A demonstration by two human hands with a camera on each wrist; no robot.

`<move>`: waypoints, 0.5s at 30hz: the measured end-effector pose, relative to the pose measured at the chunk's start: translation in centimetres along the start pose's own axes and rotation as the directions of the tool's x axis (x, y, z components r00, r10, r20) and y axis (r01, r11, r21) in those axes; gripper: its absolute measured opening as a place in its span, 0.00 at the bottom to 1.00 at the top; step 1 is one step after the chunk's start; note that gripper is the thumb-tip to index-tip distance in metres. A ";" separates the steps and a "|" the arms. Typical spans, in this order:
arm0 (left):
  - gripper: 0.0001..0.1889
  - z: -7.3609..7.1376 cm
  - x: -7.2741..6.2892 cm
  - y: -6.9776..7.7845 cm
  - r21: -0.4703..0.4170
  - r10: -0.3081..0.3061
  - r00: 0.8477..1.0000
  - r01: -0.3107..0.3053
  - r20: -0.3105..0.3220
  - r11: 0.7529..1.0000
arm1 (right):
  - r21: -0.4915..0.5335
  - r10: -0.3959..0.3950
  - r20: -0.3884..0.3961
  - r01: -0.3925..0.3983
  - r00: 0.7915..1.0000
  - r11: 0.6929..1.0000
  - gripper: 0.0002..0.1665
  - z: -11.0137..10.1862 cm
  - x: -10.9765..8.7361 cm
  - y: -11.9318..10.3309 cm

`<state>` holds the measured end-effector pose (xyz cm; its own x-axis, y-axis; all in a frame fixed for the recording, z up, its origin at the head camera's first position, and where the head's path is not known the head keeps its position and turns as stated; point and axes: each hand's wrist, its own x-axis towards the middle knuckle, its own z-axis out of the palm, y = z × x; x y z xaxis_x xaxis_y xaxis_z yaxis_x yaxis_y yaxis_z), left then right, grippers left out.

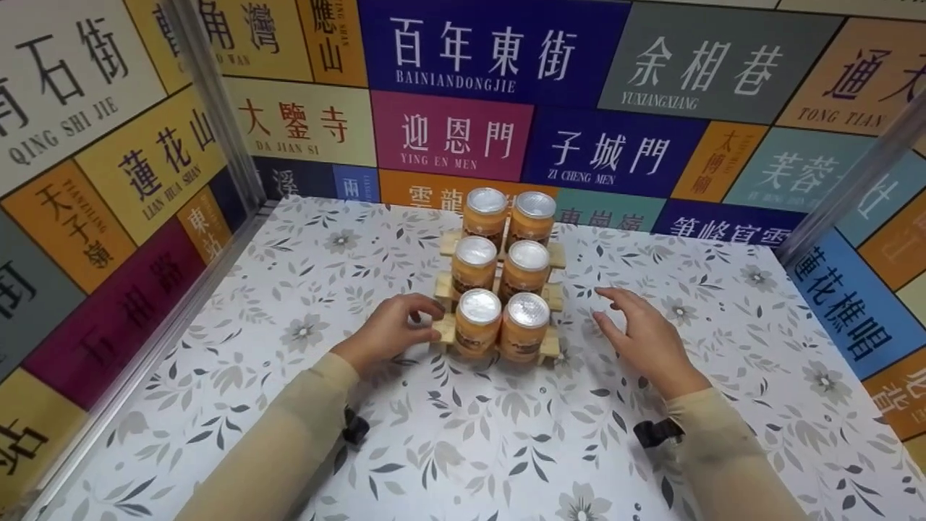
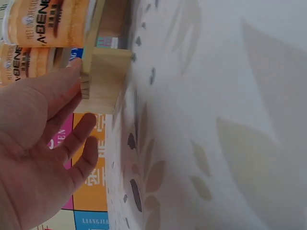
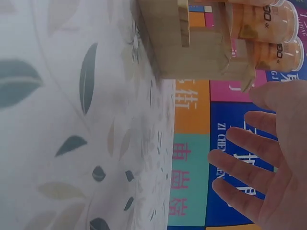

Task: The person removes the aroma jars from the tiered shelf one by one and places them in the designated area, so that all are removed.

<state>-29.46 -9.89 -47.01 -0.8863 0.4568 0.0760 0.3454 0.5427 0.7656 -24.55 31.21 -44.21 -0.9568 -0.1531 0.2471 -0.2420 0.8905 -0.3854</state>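
Observation:
Several orange jars (image 1: 477,329) with silvery tops stand in two columns on a stepped wooden stand (image 1: 551,341), the back ones higher. My left hand (image 1: 391,329) is at the stand's left end, by the front step. Its thumb and forefinger pinch the board end (image 2: 86,88), while the other fingers are loosely bent below in the left wrist view. My right hand (image 1: 644,336) hovers to the right of the stand, apart from it and holding nothing. In the right wrist view its fingers (image 3: 249,167) are spread beneath the stand's edge (image 3: 206,62).
A tablecloth with a grey leaf and flower print (image 1: 463,449) covers the table. Walls of coloured sign panels (image 1: 448,137) enclose the back and both sides, with clear upright edges (image 1: 217,108) at the corners. The rear jars stand close to the back wall.

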 end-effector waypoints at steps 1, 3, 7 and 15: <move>0.15 0.0 0.1 0.0 0.006 -0.011 1.000 0.011 -0.001 1.000 | 0.012 -0.001 0.002 0.001 1.000 1.000 0.28 0.1 0.2 -0.1; 0.16 -0.2 0.2 0.1 0.022 -0.032 0.999 0.032 -0.003 0.999 | 0.043 -0.005 0.000 0.005 1.000 0.999 0.28 0.2 0.5 -0.4; 0.18 -0.4 0.4 0.1 0.037 -0.067 0.998 0.067 0.006 0.997 | 0.114 -0.011 -0.005 0.011 1.000 0.993 0.25 0.3 1.0 -0.7; 0.20 -0.4 0.7 0.1 0.020 -0.140 0.990 0.139 0.026 0.990 | 0.280 -0.008 -0.066 0.026 0.998 0.960 0.19 0.6 2.0 -2.1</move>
<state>-30.15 -9.84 -46.62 -0.9175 0.3948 -0.0487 0.2247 0.6153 0.7556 -26.08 28.79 -43.46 -0.9422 -0.1311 0.3085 -0.3022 0.7303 -0.6126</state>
